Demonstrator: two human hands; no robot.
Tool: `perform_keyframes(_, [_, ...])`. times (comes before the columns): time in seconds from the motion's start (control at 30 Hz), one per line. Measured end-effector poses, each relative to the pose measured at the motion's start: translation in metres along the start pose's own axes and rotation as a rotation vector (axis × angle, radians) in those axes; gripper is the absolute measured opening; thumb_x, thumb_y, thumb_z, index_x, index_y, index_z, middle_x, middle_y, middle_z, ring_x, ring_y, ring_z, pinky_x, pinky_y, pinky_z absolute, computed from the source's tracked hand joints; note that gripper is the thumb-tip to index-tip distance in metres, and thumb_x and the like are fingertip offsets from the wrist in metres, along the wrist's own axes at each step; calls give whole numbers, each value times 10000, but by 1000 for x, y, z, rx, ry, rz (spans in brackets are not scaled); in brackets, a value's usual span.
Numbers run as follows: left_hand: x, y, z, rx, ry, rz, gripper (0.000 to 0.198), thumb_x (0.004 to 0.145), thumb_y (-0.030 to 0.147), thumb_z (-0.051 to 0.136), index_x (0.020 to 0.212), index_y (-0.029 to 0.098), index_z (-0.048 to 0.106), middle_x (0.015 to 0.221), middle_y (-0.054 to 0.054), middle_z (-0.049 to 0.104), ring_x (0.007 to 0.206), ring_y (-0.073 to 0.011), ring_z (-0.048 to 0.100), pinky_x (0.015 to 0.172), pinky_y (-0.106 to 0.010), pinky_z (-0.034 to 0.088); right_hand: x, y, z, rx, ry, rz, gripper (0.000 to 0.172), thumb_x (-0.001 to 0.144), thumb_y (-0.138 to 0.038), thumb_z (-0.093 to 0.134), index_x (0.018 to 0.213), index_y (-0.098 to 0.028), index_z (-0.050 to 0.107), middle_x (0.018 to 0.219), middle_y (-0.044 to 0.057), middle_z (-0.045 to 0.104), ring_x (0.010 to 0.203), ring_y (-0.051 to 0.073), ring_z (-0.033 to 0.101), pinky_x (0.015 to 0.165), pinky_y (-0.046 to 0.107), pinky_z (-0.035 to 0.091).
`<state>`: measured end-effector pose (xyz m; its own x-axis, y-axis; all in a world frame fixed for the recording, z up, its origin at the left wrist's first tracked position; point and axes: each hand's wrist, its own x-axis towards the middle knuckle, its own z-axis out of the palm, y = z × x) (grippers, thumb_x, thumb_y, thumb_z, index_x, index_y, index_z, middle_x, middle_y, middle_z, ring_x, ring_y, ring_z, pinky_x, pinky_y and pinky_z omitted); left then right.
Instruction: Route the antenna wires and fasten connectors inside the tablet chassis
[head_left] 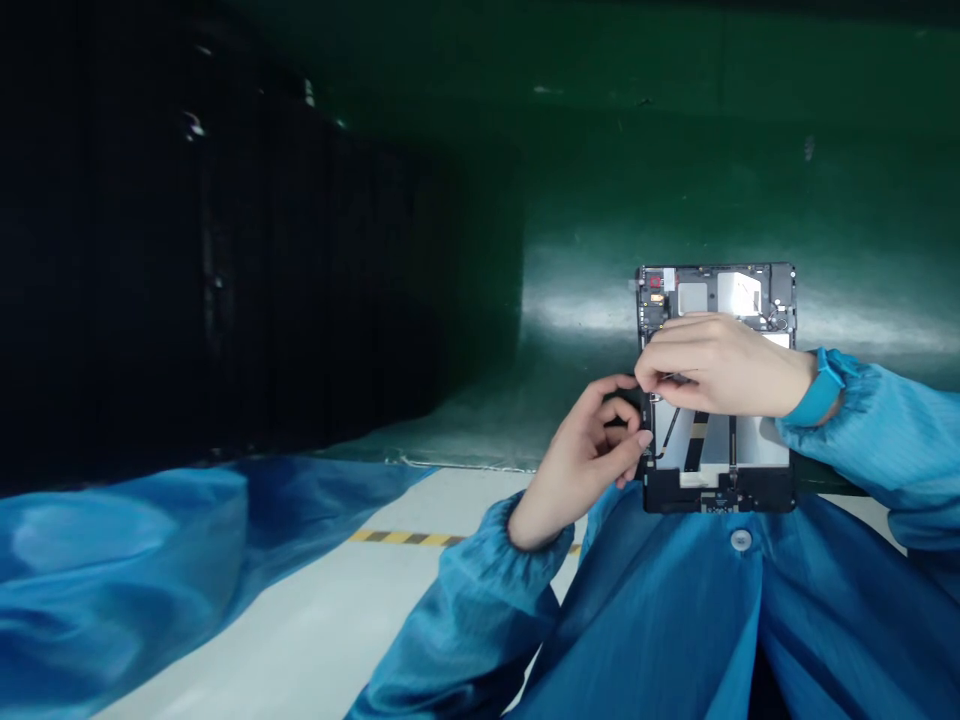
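Open black-framed tablet (716,290) with exposed circuit boards: left hand (581,465), fingers clamped on its edge; right hand (724,365), fingers pinched together on a thin black cable (670,430).

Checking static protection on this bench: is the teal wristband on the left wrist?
No, the teal wristband is on the wrist of the right hand, while the left hand shows only a blue sleeve at its wrist.

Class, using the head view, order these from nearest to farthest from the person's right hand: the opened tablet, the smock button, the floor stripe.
1. Opened tablet: under the right hand.
2. Smock button: below the tablet.
3. Floor stripe: lower left of the view.
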<state>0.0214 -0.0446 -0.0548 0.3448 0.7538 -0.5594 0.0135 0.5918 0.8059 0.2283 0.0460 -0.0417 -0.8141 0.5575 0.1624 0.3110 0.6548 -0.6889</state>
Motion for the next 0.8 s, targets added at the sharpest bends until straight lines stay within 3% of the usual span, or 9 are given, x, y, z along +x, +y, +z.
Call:
perform_keyframes(0.2, [7, 4, -2, 78, 27, -3, 514, 823, 271, 768, 1203, 216, 425, 818, 76, 521, 560, -58, 525, 486, -189, 456, 1, -11, -3, 114, -94, 15, 180, 882, -45, 539, 813, -202, 596, 762, -11, 618, 715, 131, 530, 681, 278, 396])
perform_keyframes(0.5, [4, 2, 1, 107, 34, 21, 511, 819, 245, 729, 1229, 221, 425, 834, 73, 507, 571, -62, 534, 511, -203, 429, 0, -1, 2, 10, 20, -7, 207, 1008, -132, 494, 855, -207, 610, 804, 21, 633, 793, 160, 545, 767, 316, 448])
perform_keyframes(0.8, [4, 2, -1, 83, 10, 23, 510, 828, 251, 730, 1235, 224, 424, 824, 75, 506, 556, -64, 531, 507, -212, 423, -1, 2, 7, -42, 53, -25, 252, 1039, -142, 430, 885, -203, 620, 830, 37, 646, 809, 172, 543, 781, 327, 468])
